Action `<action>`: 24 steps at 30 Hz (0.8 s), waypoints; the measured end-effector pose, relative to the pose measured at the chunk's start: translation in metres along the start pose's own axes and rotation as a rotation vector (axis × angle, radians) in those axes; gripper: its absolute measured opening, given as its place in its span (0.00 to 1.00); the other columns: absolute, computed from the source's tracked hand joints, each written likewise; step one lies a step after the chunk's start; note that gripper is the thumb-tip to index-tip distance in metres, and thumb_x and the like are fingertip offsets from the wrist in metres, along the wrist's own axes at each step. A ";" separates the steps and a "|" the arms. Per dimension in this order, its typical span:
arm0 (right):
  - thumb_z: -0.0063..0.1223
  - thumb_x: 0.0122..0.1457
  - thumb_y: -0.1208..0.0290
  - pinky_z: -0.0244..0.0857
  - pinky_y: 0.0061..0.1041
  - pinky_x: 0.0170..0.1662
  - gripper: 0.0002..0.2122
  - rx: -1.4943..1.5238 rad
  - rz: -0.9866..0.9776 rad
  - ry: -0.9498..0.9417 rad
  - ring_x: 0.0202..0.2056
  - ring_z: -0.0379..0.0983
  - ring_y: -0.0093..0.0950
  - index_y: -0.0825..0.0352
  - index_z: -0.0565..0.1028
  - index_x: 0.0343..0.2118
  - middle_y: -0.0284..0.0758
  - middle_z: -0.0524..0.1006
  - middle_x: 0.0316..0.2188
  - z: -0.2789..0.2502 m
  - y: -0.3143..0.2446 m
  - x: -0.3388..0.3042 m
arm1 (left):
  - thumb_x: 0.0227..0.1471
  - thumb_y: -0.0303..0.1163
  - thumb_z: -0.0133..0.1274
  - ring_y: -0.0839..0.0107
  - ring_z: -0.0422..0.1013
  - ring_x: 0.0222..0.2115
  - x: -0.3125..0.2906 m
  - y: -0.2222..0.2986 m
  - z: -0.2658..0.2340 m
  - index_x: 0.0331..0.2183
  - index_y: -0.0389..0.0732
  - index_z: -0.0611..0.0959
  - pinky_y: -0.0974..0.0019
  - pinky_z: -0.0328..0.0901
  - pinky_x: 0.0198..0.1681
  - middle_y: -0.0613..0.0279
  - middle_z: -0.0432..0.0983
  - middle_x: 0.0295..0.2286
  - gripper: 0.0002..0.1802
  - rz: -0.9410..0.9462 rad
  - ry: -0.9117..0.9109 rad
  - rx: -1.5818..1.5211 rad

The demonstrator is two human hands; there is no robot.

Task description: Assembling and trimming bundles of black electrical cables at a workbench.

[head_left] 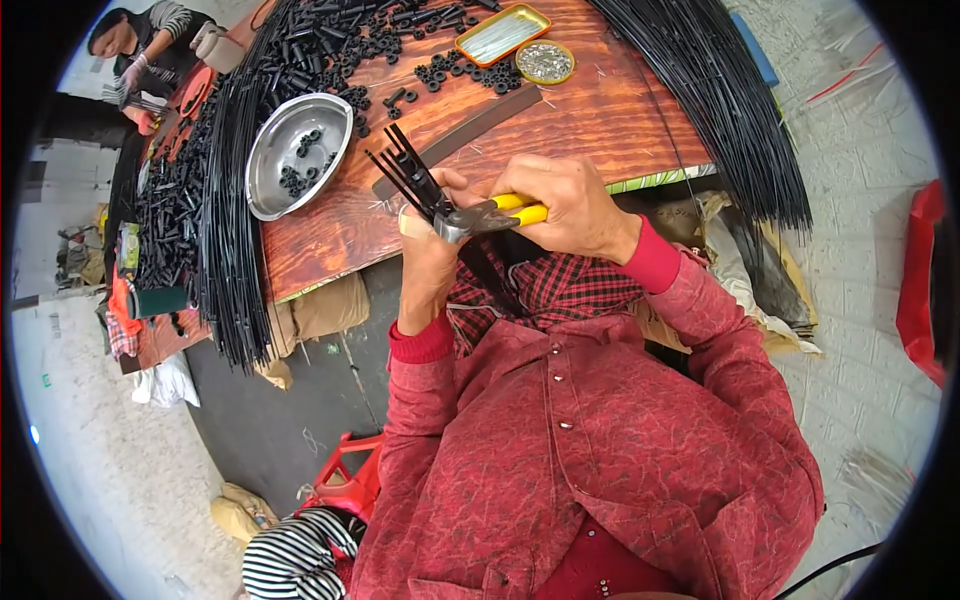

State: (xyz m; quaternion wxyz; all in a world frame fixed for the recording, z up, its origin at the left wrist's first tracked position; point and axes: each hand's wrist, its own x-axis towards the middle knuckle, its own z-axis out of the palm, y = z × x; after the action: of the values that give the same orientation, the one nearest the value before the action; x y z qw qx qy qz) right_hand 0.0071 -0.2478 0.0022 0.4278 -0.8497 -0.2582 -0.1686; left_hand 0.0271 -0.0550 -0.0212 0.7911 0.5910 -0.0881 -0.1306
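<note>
My right hand is closed around the yellow handles of a pair of pliers. The metal jaws of the pliers rest against the lower part of a bundle of thin black rods, which has a thicker black tubular piece among them. My left hand grips this bundle, with its rods pointing up and away. A pale strip, perhaps tape, wraps one of its fingers. Where the jaws meet the bundle, the contact is too small to make out. Both hands are above the near table edge, by a flat dark bar.
A metal bowl with black rings stands left on the wooden table. Long black rods lie in bunches at left and right. Farther back are a yellow tray of pins and a round dish of small metal parts. Another person works far left.
</note>
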 end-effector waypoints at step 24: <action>0.55 0.59 0.72 0.63 0.14 0.26 0.13 0.783 0.649 0.063 0.24 0.69 0.13 0.73 0.78 0.44 0.26 0.74 0.22 0.018 -0.026 0.015 | 0.57 0.30 0.54 0.78 0.68 0.35 -0.009 -0.006 -0.001 0.52 0.35 0.70 0.71 0.65 0.41 0.65 0.72 0.37 0.22 0.046 -0.086 -0.115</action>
State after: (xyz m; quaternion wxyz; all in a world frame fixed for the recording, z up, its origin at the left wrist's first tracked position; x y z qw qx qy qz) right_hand 0.0054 -0.2157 0.0168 0.7520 -0.6567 -0.0115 0.0567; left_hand 0.0183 -0.0523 -0.0270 0.8221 0.5362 -0.1279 -0.1423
